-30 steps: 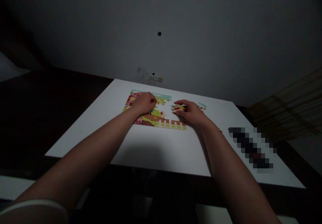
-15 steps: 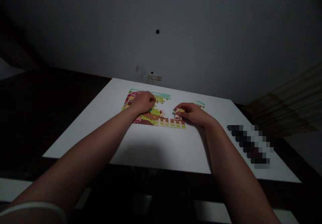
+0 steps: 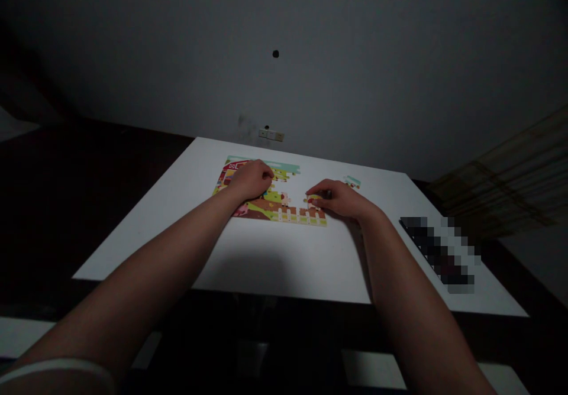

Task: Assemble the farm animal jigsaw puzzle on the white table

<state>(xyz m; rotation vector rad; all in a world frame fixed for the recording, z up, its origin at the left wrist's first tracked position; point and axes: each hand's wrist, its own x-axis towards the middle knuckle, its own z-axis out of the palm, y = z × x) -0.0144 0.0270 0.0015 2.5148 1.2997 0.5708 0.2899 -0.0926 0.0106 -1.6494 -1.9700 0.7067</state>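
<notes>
A white table (image 3: pixel 284 259) stands against a grey wall (image 3: pixel 355 75) in a dim room, and on its far half lies a colourful jigsaw puzzle (image 3: pixel 261 206), flat and partly put together. No box or tray shows; the puzzle rests straight on the tabletop. Its picture has a red building at the left, green and yellow patches in the middle, a pale blue strip along the far edge and a white fence along the near edge.

The left hand (image 3: pixel 252 180) rests curled, knuckles up, on the left part of the puzzle, pressing on it rather than gripping anything. The right hand (image 3: pixel 339 198) sits at the puzzle's right edge, fingers pinched on a small puzzle piece (image 3: pixel 314 198) held low against the fence row. Just beyond it, a loose piece (image 3: pixel 352 181) lies on the table. Farther right is a blurred dark patch (image 3: pixel 441 253).
</notes>
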